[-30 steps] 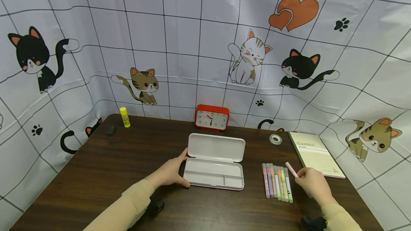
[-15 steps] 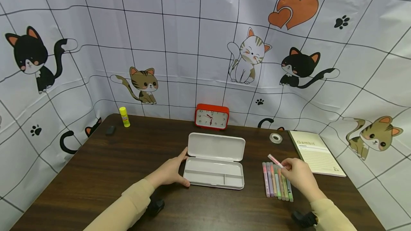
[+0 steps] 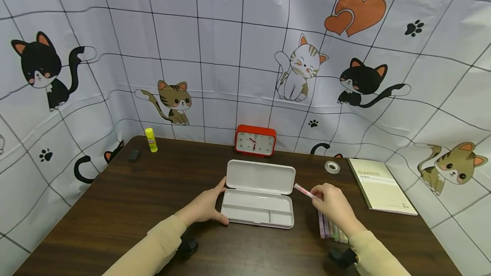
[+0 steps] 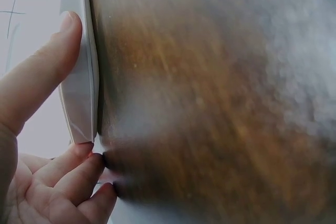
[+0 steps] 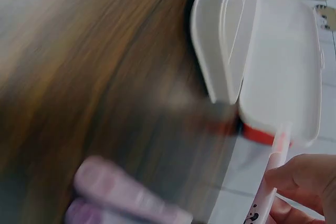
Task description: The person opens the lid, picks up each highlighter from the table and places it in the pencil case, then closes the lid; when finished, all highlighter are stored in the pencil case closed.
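An open white pencil case [image 3: 261, 176] lies on the table, its lid tipped back and its compartments bare. My left hand [image 3: 204, 205] grips the case's left end, thumb at the front corner and fingers at the back; in the left wrist view the thumb [image 4: 58, 51] lies along its side. My right hand [image 3: 334, 204] pinches a pink marker [image 3: 303, 190], whose tip end points at the case's right side near the hinge. Beneath the right hand lies a row of markers [image 3: 326, 227], partly hidden by it. The held marker [image 5: 270, 177] shows a small panda print in the right wrist view.
A red clock [image 3: 255, 140] stands behind the case against the cat-patterned wall cloth. White tape [image 3: 332, 167] and a notepad [image 3: 381, 186] lie at the right. At the far left are a yellow glue stick [image 3: 151, 140] and a small dark block [image 3: 134, 155].
My right hand has carried the pink marker leftward, from right of the marker row across it to beside the case. My left hand has stayed on the case.
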Demonstrator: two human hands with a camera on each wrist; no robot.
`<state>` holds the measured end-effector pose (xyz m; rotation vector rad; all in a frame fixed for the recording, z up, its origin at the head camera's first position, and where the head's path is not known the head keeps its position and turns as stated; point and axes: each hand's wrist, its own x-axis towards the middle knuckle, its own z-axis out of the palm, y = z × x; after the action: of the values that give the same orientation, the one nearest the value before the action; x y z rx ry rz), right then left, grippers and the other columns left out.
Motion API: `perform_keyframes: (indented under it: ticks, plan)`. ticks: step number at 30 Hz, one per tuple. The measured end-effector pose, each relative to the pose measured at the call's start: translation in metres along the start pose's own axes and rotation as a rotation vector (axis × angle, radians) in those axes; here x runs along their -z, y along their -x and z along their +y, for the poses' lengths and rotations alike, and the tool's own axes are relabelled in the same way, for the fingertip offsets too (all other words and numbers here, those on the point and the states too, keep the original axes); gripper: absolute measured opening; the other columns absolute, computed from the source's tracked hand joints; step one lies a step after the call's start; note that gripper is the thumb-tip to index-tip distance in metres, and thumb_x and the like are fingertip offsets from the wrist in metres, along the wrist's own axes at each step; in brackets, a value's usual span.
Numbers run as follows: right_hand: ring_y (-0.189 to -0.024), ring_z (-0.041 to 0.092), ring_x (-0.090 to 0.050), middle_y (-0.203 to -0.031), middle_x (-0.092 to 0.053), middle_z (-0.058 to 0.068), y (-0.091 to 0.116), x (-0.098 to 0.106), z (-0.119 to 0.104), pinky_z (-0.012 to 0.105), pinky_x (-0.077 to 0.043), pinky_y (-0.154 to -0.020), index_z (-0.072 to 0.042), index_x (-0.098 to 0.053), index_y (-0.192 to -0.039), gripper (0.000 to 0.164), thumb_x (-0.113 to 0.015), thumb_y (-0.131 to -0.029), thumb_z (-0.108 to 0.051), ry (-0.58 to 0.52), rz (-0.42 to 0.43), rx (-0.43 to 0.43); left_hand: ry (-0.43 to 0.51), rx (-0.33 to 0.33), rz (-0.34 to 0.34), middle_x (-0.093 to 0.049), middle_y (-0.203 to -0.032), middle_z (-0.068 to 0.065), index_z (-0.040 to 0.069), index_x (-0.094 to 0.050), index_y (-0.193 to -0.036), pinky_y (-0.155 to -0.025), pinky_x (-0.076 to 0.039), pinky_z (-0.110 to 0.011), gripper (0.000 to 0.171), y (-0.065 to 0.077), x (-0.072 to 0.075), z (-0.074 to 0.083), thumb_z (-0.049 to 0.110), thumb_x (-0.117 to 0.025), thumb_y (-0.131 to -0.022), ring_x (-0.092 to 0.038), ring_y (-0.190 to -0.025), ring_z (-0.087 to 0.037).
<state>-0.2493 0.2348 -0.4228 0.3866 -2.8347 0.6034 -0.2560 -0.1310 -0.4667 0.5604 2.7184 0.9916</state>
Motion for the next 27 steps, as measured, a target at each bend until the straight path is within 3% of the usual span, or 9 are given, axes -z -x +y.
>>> perform_keyframes:
  ticks: [14,21,27]
  plan:
    - [-0.065,0.009,-0.045,-0.070,-0.052,-0.003,-0.022,-0.034,-0.048,0.027,-0.041,-0.059,-0.008,-0.070,-0.079,0.009,-0.071,-0.074,0.000,-0.018,-0.045,0.146,-0.002,-0.011,-0.005,-0.048,-0.141,-0.013,-0.001,-0.009,-0.151,-0.105,-0.035,-0.050,0.127,0.000,0.000,-0.002,0.034,-0.090,-0.059,-0.044,-0.129,-0.034]
    - [-0.063,0.009,-0.046,-0.068,-0.054,-0.002,-0.029,-0.055,-0.065,0.026,-0.041,-0.058,-0.008,-0.069,-0.076,0.010,-0.072,-0.070,-0.001,0.010,-0.055,0.244,0.003,-0.003,-0.007,-0.048,-0.141,-0.013,0.001,-0.009,-0.152,-0.106,-0.034,-0.049,0.127,0.000,0.000,-0.001,0.034,-0.090,-0.059,-0.044,-0.130,-0.034]
    - [-0.063,0.010,-0.048,-0.068,-0.055,-0.002,-0.034,-0.066,-0.074,0.026,-0.043,-0.057,-0.008,-0.070,-0.076,0.011,-0.071,-0.070,0.001,0.014,-0.072,0.278,-0.002,-0.005,-0.004,-0.048,-0.141,-0.013,0.000,-0.010,-0.151,-0.106,-0.034,-0.049,0.127,0.000,0.000,-0.002,0.035,-0.090,-0.059,-0.044,-0.129,-0.034]
